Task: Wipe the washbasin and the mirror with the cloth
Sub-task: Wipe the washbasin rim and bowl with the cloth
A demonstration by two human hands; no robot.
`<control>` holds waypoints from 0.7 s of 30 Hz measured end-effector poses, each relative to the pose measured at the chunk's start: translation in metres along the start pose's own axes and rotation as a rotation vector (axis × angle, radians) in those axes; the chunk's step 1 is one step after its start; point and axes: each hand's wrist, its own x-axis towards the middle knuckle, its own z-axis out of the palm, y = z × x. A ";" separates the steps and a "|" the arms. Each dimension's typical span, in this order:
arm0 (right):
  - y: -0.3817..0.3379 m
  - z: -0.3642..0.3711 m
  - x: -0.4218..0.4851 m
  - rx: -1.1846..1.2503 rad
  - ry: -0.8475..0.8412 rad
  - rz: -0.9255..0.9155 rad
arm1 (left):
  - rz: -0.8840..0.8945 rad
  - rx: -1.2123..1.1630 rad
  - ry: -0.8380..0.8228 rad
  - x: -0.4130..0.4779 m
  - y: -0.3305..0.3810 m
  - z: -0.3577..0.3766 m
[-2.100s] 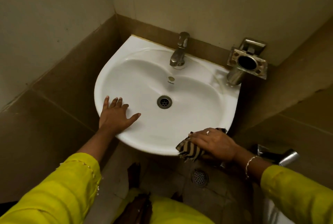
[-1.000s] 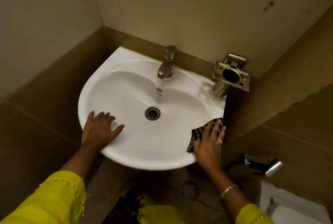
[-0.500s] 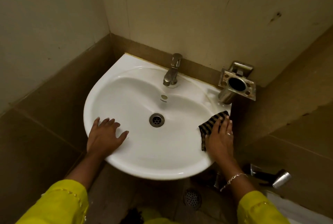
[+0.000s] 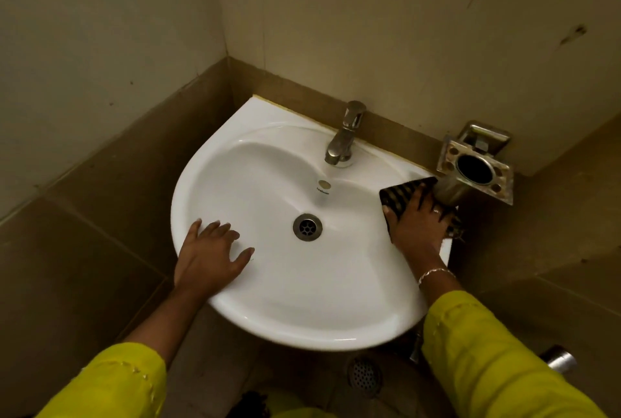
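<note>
Up the right side of the rim goes the cloth (image 4: pixel 401 197), now arriving at the back right corner of the washbasin (image 4: pixel 302 283), where a couple of seconds ago it was sitting down at the front lip. The right hand (image 4: pixel 416 222) is pressing flat on top of it, fingers spread, palm pinning the dark striped fabric to the porcelain rather than gripping it. Its fingertips are reaching just beside the metal holder (image 4: pixel 475 170) fixed to the wall, and the cloth's far edge is looking close to touching the cup underneath.

The left hand (image 4: pixel 210 256) is staying put on the left rim, open and empty, fingers fanned, bracing.

What this is telling us: the front and right stretch of rim is looking covered, and the sweep is heading toward the ledge around the tap (image 4: pixel 344 138). The bowl around the drain (image 4: pixel 307 227) and the whole left side are looking like work yet to come, judging by where the cloth is travelling. No mirror is showing in this view at all, so that half of the job is waiting.
</note>
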 end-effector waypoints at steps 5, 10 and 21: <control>-0.006 0.000 0.016 0.017 0.045 -0.024 | 0.003 0.000 -0.009 0.000 0.000 0.001; -0.020 0.005 0.027 0.091 0.112 -0.024 | 0.000 0.012 -0.012 0.000 0.001 0.000; -0.045 0.008 0.046 0.069 0.163 -0.200 | 0.004 -0.011 -0.019 -0.001 0.003 -0.004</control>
